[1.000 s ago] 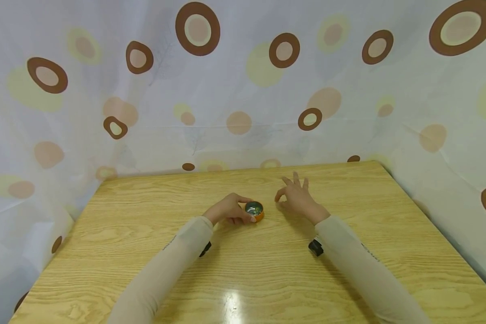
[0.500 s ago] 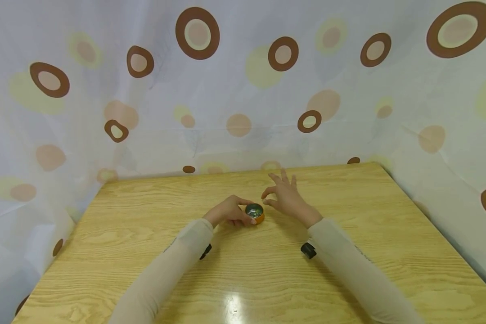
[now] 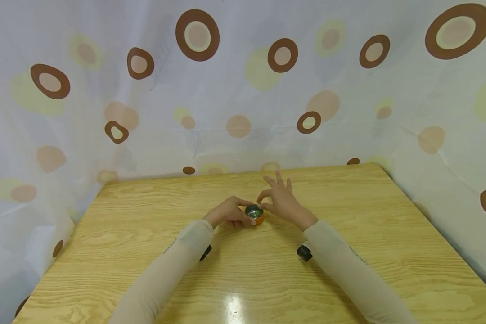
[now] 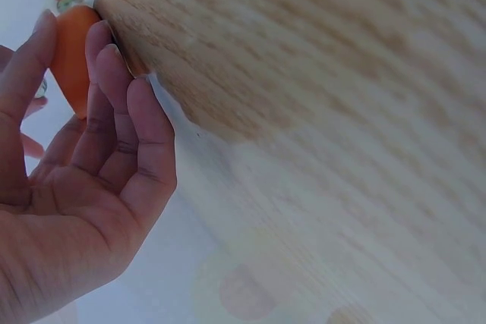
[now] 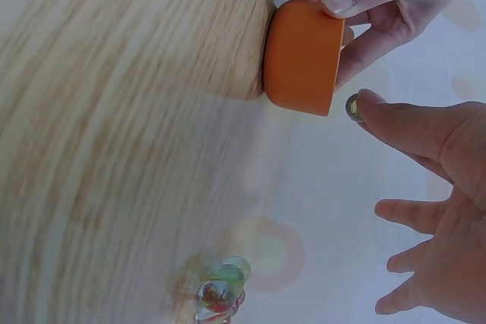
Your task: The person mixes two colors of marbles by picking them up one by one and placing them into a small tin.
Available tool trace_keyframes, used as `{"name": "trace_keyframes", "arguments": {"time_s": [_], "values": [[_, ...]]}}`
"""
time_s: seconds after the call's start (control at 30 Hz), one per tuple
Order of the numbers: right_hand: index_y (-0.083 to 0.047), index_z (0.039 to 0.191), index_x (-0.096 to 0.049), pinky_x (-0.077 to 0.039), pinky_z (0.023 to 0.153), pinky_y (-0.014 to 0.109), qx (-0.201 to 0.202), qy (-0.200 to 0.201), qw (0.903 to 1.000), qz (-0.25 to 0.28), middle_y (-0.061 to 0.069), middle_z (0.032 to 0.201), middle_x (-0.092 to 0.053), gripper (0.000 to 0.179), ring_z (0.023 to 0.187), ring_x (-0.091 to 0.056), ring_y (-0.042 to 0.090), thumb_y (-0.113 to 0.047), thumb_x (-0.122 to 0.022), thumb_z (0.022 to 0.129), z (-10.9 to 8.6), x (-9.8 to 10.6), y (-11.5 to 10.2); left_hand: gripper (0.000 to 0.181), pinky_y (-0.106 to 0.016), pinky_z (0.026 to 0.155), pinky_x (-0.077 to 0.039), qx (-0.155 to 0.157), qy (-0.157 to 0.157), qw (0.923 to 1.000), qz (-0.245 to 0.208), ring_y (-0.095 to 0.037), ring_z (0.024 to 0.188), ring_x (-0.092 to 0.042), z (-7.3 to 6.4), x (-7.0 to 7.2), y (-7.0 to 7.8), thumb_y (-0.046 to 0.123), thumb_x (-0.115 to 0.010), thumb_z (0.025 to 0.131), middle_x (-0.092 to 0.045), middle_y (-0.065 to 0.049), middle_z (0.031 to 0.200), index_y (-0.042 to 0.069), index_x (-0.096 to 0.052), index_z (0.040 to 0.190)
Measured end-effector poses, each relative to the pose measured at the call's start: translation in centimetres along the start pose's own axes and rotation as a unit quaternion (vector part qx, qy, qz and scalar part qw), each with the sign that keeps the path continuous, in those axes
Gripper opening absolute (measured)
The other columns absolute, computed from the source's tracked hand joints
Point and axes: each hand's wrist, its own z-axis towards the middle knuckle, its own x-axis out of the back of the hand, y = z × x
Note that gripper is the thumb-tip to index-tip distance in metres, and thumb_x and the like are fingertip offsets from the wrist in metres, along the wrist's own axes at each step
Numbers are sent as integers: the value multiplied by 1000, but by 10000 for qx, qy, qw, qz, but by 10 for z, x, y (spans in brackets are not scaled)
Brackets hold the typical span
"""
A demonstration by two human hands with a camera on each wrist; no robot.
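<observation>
A small round orange bowl (image 3: pixel 259 220) with a dark, shiny inside stands on the wooden table; something green glints within. My left hand (image 3: pixel 228 210) holds it from the left, thumb and finger at its rim, the other fingers curled beside it. Over the bowl's right edge hovers my right hand (image 3: pixel 281 201), thumb and forefinger pinching a glass marble (image 5: pixel 353 107), other fingers spread. In the right wrist view the orange bowl (image 5: pixel 304 57) lies just beyond the marble, apart from it. The left wrist view shows the orange side (image 4: pixel 74 58) behind my left fingers.
Several clear and coloured marbles (image 5: pixel 220 290) lie clustered at the bottom of the right wrist view. The wooden table (image 3: pixel 178 279) ends at a white curtain (image 3: pixel 227 90) with brown and yellow circles, which hangs at the back and both sides.
My right hand has moved left and slightly down, from beside the orange bowl to over its right edge. My left hand has kept its hold on the bowl in place.
</observation>
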Motion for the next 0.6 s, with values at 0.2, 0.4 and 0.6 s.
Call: {"name": "trace_keyframes", "arguments": {"time_s": [0.2,0.4,0.6], "values": [[-17,94,-76,-1,104,73,12,-72,9999,-86,25,150,-31,13,140,-3,53,-23,-77,83,-3,0,0,67,-29,57,-53,-8,14,10000,-71,-17,60,-62,-1,-1,-1,24,-80,81,-70,-5,72,12,-52,141],[-16,96,-76,-1,104,73,35,-118,9999,-53,24,151,-31,13,140,-2,52,-21,-77,83,-4,0,-1,68,-28,55,-51,16,14,9999,-111,-17,58,-60,-1,-1,0,24,-80,81,-69,-5,71,13,-52,141],[-16,97,-76,-3,103,74,-19,-108,9999,-75,24,151,-30,14,140,-3,52,-22,-76,84,-5,0,2,67,-29,56,-52,-18,-6,10000,-88,-17,58,-60,-1,-1,-1,24,-81,80,-69,-5,71,14,-53,140]]}}
